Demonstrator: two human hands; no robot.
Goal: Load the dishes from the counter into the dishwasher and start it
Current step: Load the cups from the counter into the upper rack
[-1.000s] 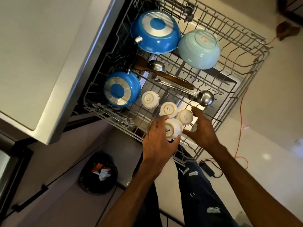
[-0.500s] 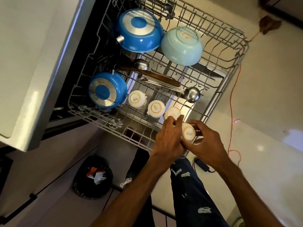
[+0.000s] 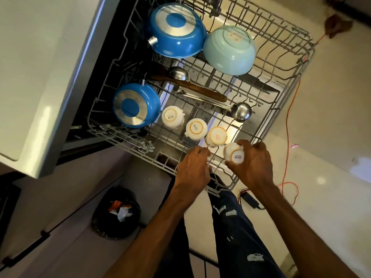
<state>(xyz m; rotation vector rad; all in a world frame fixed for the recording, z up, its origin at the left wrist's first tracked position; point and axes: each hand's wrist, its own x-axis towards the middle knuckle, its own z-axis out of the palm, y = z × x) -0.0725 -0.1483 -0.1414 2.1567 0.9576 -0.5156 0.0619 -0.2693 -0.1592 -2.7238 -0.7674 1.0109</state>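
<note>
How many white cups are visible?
4. The left cup, middle cup and third cup stand upside down in a row in the rack; the right hand holds the fourth cup.

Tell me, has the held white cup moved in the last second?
Yes. The held cup shifted right along the rack, past the third standing cup, into the right hand.

Both bare forearms reach forward and down, side by side, the left hand [image 3: 192, 167] curled into a fist with knuckles up, the right hand [image 3: 252, 167] just beside it with fingers and thumb wrapped round an upturned cup [image 3: 234, 154].
</note>
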